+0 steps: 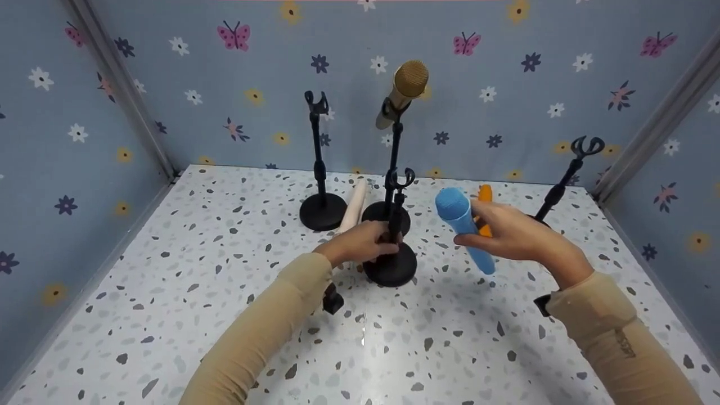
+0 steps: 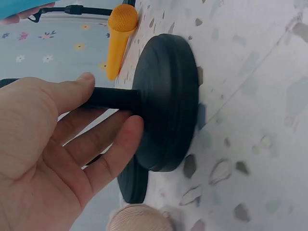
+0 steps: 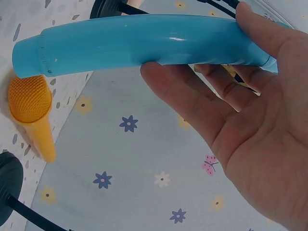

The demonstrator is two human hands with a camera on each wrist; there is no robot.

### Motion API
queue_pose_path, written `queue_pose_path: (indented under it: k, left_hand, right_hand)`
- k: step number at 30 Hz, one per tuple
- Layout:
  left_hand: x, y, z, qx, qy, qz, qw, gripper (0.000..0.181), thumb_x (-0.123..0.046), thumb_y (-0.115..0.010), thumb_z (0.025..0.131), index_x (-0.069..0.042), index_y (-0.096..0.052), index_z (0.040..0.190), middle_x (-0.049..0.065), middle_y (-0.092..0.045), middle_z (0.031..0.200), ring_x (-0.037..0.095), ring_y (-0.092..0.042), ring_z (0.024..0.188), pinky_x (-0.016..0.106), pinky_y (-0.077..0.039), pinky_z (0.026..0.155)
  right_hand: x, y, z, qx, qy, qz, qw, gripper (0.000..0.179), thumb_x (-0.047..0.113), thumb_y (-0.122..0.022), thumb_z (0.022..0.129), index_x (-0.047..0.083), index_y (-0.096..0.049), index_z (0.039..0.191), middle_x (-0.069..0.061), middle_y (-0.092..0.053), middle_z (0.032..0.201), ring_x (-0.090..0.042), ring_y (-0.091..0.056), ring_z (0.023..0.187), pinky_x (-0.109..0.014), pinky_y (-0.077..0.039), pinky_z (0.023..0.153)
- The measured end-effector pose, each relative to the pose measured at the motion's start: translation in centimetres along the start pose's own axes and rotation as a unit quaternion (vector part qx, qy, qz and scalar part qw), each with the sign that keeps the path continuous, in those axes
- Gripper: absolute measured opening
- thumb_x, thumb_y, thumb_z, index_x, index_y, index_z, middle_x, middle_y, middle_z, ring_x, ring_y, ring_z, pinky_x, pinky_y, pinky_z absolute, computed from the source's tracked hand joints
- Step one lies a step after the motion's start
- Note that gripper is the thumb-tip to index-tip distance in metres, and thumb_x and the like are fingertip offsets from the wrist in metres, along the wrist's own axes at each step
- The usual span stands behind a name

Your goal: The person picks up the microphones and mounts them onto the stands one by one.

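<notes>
My left hand (image 1: 360, 242) grips the pole of a black microphone stand (image 1: 392, 270) low down, just above its round base. In the left wrist view the thumb lies across the pole (image 2: 113, 97), with the fingers on its other side. The clip at the stand's top holds no microphone. To the right, my right hand (image 1: 512, 232) holds a blue microphone (image 1: 453, 205) above the table, its head tilted up and to the left. In the right wrist view the thumb and fingers pinch its blue body (image 3: 139, 43).
Behind stands another stand bearing a gold microphone (image 1: 410, 80). Stands with bare clips are at back left (image 1: 319, 169) and right (image 1: 556, 194). A pale microphone (image 1: 354, 207) and an orange microphone (image 1: 485, 194) lie on the speckled table (image 1: 225, 315). Patterned walls (image 1: 360, 34) enclose it.
</notes>
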State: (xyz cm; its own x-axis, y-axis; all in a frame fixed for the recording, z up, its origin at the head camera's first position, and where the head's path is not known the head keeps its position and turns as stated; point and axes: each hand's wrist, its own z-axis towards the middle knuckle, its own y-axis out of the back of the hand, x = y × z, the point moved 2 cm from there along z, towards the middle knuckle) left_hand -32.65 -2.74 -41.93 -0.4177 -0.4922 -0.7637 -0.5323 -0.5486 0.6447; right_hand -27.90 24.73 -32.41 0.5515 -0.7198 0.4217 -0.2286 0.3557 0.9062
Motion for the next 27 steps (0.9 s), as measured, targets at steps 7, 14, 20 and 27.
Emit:
queue_pose_path:
  k: [7, 14, 20, 27]
  left_hand:
    - [-1.3, 1.9, 0.3, -0.013, 0.004, -0.009, 0.9999, 0.028, -0.015, -0.074, 0.094, -0.005, -0.063, 0.117, 0.005, -0.070, 0.105, 0.020, -0.068, 0.095, 0.033, -0.055, 0.085]
    - [-2.4, 2.8, 0.2, -0.027, -0.065, -0.016, 0.9974, 0.030, -0.012, -0.073, 0.094, -0.001, -0.064, 0.120, 0.004, -0.068, 0.102, 0.017, -0.065, 0.095, 0.030, -0.051, 0.090]
    - [-2.6, 2.6, 0.4, -0.040, -0.079, -0.014, 0.9959, 0.027, -0.010, -0.072, 0.095, -0.001, -0.064, 0.119, 0.004, -0.067, 0.101, 0.018, -0.065, 0.093, 0.031, -0.052, 0.088]
    - [-2.8, 2.3, 0.6, -0.058, -0.078, 0.013, 0.9952, 0.030, -0.014, -0.074, 0.094, -0.003, -0.064, 0.120, 0.005, -0.068, 0.103, 0.017, -0.065, 0.096, 0.029, -0.051, 0.090]
  right_hand:
    - [0.1, -0.1, 0.3, 0.010, 0.001, 0.014, 0.9999, 0.041, 0.031, -0.074, 0.095, 0.013, -0.056, 0.127, -0.005, -0.069, 0.114, -0.028, -0.069, 0.103, -0.050, -0.056, 0.088]
    - [0.2, -0.3, 0.9, 0.012, -0.002, 0.014, 0.9998, 0.045, 0.032, -0.074, 0.095, 0.012, -0.056, 0.131, -0.005, -0.067, 0.119, -0.028, -0.068, 0.105, -0.051, -0.055, 0.090]
    - [0.4, -0.2, 1.1, 0.012, -0.009, 0.013, 0.9998, 0.049, 0.033, -0.074, 0.095, 0.012, -0.055, 0.134, -0.007, -0.066, 0.123, -0.029, -0.067, 0.107, -0.054, -0.054, 0.091]
    - [0.4, -0.1, 1.1, 0.005, -0.002, 0.015, 0.9999, 0.053, 0.034, -0.074, 0.095, 0.014, -0.053, 0.139, -0.008, -0.065, 0.126, -0.029, -0.067, 0.108, -0.053, -0.054, 0.092]
